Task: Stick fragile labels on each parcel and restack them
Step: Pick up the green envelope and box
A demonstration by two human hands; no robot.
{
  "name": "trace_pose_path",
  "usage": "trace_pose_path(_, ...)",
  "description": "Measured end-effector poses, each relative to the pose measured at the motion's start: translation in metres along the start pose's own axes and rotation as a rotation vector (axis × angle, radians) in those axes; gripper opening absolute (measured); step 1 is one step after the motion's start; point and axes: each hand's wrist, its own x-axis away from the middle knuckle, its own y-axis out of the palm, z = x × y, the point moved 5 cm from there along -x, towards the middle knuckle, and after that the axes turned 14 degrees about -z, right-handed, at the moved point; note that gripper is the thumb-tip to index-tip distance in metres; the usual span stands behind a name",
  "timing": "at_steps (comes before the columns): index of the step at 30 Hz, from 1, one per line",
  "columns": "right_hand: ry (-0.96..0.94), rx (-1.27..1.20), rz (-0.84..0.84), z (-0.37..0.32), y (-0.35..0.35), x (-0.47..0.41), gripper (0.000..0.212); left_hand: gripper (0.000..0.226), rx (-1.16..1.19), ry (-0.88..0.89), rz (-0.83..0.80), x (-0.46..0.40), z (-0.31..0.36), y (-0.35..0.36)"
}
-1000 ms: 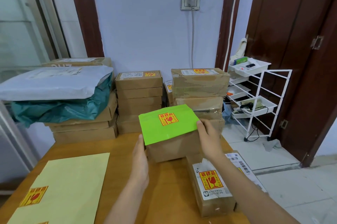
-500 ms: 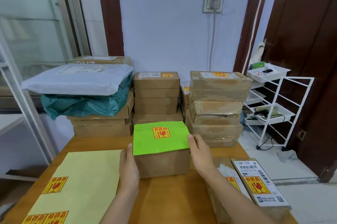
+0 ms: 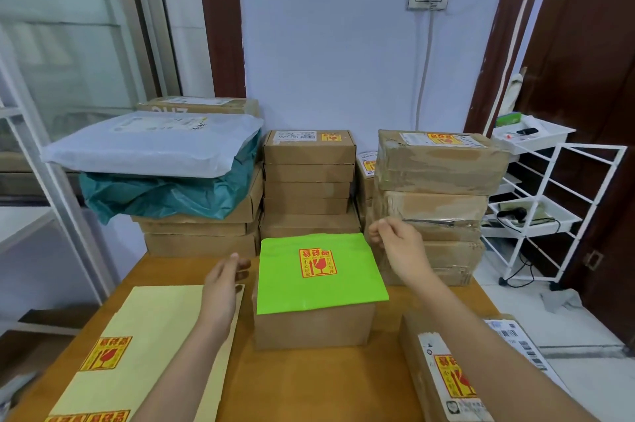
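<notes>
A wooden table (image 3: pixel 165 270) fills the lower frame, stretching beyond both sets of fingers to the stacked parcels along the wall; behind the left fingertips stands a stack of flat cartons (image 3: pixel 202 225) topped by a teal bag (image 3: pixel 165 196) and a grey mailer (image 3: pixel 151 145); straight ahead, past the gap between the two hands, rises a middle stack of brown boxes (image 3: pixel 307 181) whose top box carries a fragile label; behind the right fingers stands a taped stack (image 3: pixel 436 188), its top box also labelled.

Between the two hands sits the green-topped parcel (image 3: pixel 314 294), resting on the table with a red-and-yellow fragile label (image 3: pixel 318 263) stuck near the middle of its green lid; neither hand touches it.

Under the left wrist lies a pale yellow label sheet (image 3: pixel 137 346) with more fragile stickers on it; below the right forearm lies a long labelled box (image 3: pixel 439 373) at the table's near edge.

The left hand (image 3: pixel 221 287) hovers just beside the parcel's left edge, fingers straight and loosely together, holding nothing; the right hand (image 3: pixel 400 244) hangs above the parcel's far right corner, fingers loosely curled, holding nothing; a white wire rack (image 3: pixel 549 201) stands on the floor well beyond the right fingers.
</notes>
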Motion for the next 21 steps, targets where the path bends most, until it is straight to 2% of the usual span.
trace_pose_path(7, -0.006, 0.005, -0.196, -0.01, 0.016, -0.051, 0.026, 0.027, -0.158, 0.092, -0.197, -0.046, 0.007, 0.012)
trace_pose_path(13, 0.069, 0.105, -0.408, -0.013, 0.043, -0.086, 0.027, 0.025, -0.365, 0.067, -0.485, -0.089, 0.005, 0.039)
trace_pose_path(16, 0.107, 0.199, -0.482, -0.009, 0.054, -0.105, 0.031, 0.04, -0.601, 0.153, -0.614, -0.108, 0.008, 0.055)
trace_pose_path(19, 0.135, 0.261, -0.525, -0.005, 0.062, -0.123, 0.032, 0.047, -0.946, 0.316, -0.636, -0.131, 0.01, 0.07)
trace_pose_path(21, 0.164, 0.321, -0.571, -0.003, 0.067, -0.13, 0.034, 0.05, -1.08, 0.307, -0.629, -0.143, 0.008, 0.077)
